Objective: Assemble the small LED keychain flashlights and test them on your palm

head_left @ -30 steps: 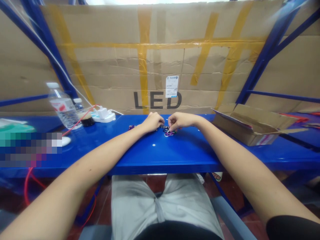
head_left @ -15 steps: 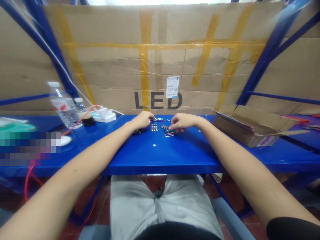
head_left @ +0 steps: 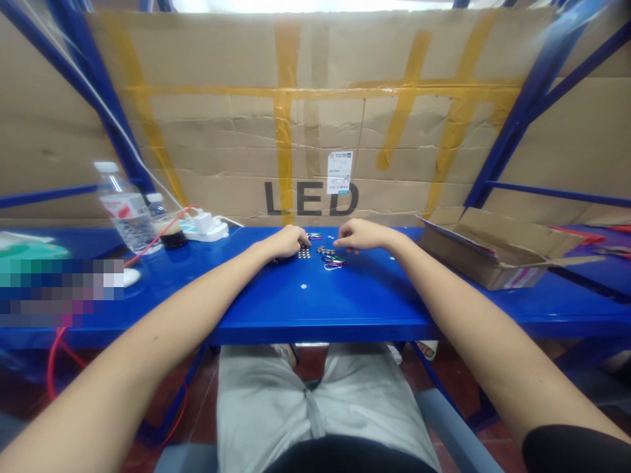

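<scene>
My left hand [head_left: 290, 241] reaches over the table with its fingers bent down onto rows of small shiny metal pieces [head_left: 304, 253]. Its fingertips look pinched, but anything between them is too small to make out. To the right, my right hand [head_left: 362, 234] hovers with loosely bent fingers apart, and nothing shows in them. Below its fingertips lies a loose cluster of small metal pieces [head_left: 325, 250]. Coloured carabiners [head_left: 335, 262] lie just in front of that cluster. More coloured carabiners [head_left: 314, 236] lie behind the rows. Dark small items beside my left wrist are partly hidden.
On the blue table [head_left: 315, 305], an open cardboard box [head_left: 513, 272] stands at right. A water bottle [head_left: 125, 210], a cup of dark liquid [head_left: 172, 235] and a white power strip [head_left: 210, 228] stand at left. A large cardboard sheet [head_left: 236, 144] rises behind.
My left hand has shifted from the carabiners at the back onto the rows of small metal pieces. My right hand has lifted slightly off the loose cluster.
</scene>
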{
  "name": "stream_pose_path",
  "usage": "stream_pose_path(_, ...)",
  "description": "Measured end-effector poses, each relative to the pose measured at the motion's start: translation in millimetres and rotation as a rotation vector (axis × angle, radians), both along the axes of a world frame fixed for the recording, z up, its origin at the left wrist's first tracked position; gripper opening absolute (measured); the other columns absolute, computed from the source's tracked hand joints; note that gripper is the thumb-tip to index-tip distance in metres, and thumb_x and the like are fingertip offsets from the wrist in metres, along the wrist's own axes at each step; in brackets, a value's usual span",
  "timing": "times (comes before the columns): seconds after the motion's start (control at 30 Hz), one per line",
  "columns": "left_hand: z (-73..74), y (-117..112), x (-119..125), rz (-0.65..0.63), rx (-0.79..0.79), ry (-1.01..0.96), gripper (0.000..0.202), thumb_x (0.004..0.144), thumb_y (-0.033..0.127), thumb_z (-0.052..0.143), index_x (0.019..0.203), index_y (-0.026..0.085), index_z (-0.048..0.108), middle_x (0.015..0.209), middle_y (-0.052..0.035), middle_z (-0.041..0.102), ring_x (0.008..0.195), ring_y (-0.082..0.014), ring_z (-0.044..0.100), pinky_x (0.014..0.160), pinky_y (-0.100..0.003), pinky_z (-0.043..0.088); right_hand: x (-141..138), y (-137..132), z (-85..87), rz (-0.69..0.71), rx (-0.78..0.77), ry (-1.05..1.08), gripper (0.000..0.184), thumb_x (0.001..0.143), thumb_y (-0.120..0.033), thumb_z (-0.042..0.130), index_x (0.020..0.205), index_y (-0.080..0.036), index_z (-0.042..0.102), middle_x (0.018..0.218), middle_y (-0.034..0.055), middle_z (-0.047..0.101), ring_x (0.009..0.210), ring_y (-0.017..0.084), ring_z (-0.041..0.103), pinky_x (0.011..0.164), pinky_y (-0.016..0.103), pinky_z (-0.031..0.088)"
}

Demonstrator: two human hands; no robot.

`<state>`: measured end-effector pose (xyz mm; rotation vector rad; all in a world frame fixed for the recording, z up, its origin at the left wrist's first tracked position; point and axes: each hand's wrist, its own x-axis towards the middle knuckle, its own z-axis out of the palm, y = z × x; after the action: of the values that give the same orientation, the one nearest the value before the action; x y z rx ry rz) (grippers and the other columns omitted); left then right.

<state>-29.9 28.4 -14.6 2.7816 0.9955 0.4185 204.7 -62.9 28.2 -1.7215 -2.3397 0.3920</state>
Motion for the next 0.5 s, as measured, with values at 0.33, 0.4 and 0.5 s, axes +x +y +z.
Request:
stream_pose_path(0.33, 7.0, -5, 0, 0.029, 0.018, -0.015, 0.057, 0.068, -0.003, 0.042, 0.107, 0.015, 0.079, 0.111, -0.0094, 0.076, 0.098, -0.0202, 0.069, 0.091, -0.028, 0.052, 3, 1, 0.3, -0.009, 0.002, 0.015, 0.025, 0.090, -0.035, 0.062, 0.072, -0.017, 0.060, 0.069, 0.0039, 0.070, 0.056, 0.014, 0.062, 0.058, 0.027, 0.045)
stream_pose_path(0.4, 6.2, 1, -1, 0.063, 0.094, -0.028, 0.055, 0.070, -0.003, 0.043, 0.108, 0.014, 0.079, 0.111, -0.0099, 0.075, 0.101, -0.0207, 0.068, 0.093, -0.029, 0.052, 3, 1, 0.4, -0.018, 0.015, 0.040, 0.025, 0.090, -0.033, 0.062, 0.071, -0.017, 0.060, 0.068, 0.0035, 0.069, 0.055, 0.013, 0.062, 0.057, 0.026, 0.045)
stream_pose_path(0.5, 2.5, 12, -5, 0.102, 0.211, 0.020, 0.050, 0.074, 0.000, 0.047, 0.109, 0.015, 0.078, 0.110, -0.0109, 0.075, 0.106, -0.0229, 0.067, 0.097, -0.031, 0.050, 4, 2, -0.9, -0.046, 0.053, 0.097, 0.024, 0.091, -0.031, 0.061, 0.071, -0.017, 0.059, 0.067, 0.0034, 0.068, 0.054, 0.012, 0.060, 0.057, 0.026, 0.045)
